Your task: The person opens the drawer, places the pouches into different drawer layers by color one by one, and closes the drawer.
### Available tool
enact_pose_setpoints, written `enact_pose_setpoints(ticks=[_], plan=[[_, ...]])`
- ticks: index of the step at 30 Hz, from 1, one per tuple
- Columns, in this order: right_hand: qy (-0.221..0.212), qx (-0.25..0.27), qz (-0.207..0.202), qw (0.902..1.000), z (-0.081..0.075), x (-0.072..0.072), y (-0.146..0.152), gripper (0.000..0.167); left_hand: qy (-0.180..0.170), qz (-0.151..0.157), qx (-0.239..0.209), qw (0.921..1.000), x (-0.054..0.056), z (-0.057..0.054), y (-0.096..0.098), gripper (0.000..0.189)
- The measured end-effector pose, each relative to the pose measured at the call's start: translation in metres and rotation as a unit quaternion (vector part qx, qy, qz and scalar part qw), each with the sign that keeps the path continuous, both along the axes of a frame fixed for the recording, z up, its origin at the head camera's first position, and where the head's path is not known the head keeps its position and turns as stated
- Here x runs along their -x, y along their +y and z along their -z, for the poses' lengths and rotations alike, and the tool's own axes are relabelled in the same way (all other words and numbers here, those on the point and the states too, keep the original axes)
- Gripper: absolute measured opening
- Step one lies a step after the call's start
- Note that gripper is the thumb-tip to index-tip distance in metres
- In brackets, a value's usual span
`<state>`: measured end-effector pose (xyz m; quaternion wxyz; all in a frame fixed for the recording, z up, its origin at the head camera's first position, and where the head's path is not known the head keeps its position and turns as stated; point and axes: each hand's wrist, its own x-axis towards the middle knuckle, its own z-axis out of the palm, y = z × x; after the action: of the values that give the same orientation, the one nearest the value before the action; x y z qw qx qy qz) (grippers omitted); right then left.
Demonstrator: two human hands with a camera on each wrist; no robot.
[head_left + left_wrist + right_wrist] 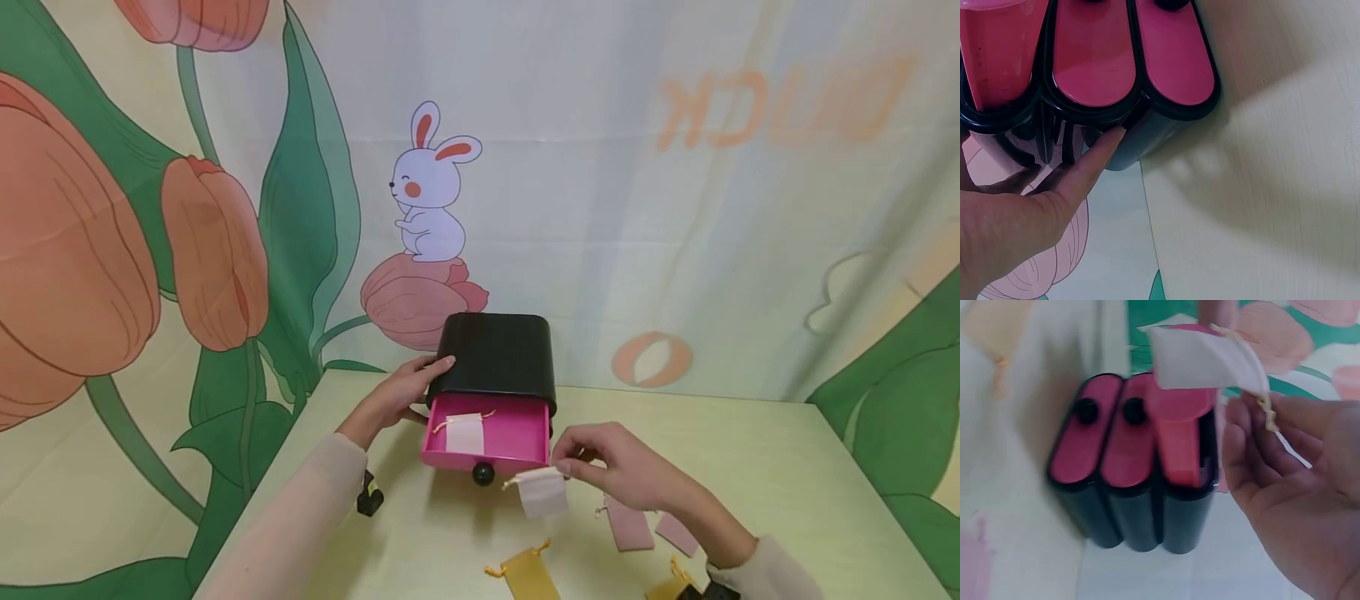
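Note:
A small black cabinet (495, 354) stands on the table against the backdrop, its pink top drawer (517, 421) pulled out. In that drawer lies a white drawstring pouch (465, 433). My left hand (401, 393) rests against the cabinet's side, and the left wrist view shows an extended digit (1094, 162) pressed along it. My right hand (618, 467) pinches a second white drawstring pouch (543, 493) by its corded top, holding it just in front of the drawer's right corner. The right wrist view shows two more pink drawers (1125, 447), pushed in, with black knobs.
Two pink pouches (630, 525) lie on the table under and beside the right forearm. A yellow drawstring pouch (531, 575) is at the near edge, with another yellow one (667, 590) partly cut off to its right. A printed cloth backdrop (600, 208) rises behind the table.

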<state>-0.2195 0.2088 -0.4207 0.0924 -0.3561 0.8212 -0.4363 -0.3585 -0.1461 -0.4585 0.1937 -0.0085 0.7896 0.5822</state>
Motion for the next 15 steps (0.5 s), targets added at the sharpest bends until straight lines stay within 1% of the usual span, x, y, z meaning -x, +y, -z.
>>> enact_pose_setpoints(ticks=[3, 7, 11, 15], plan=[[-0.015, 0.038, 0.044, 0.9982, -0.010, 0.012, -0.009, 0.006, 0.002, 0.000, -0.002, 1.0000, 0.000, 0.000, -0.002, 0.099], [-0.022, 0.063, 0.095, 0.9933, -0.012, 0.031, -0.019, 0.009, 0.001, 0.000, -0.003, 1.0000, 0.000, 0.000, -0.003, 0.098], [-0.017, 0.058, 0.121, 0.9909, -0.009, 0.046, -0.028, 0.010, 0.001, -0.001, -0.003, 1.0000, 0.000, 0.001, -0.002, 0.099], [-0.035, 0.046, 0.131, 0.9897, -0.004, 0.049, -0.034, 0.012, 0.001, -0.001, -0.005, 1.0000, 0.000, 0.000, 0.000, 0.099]])
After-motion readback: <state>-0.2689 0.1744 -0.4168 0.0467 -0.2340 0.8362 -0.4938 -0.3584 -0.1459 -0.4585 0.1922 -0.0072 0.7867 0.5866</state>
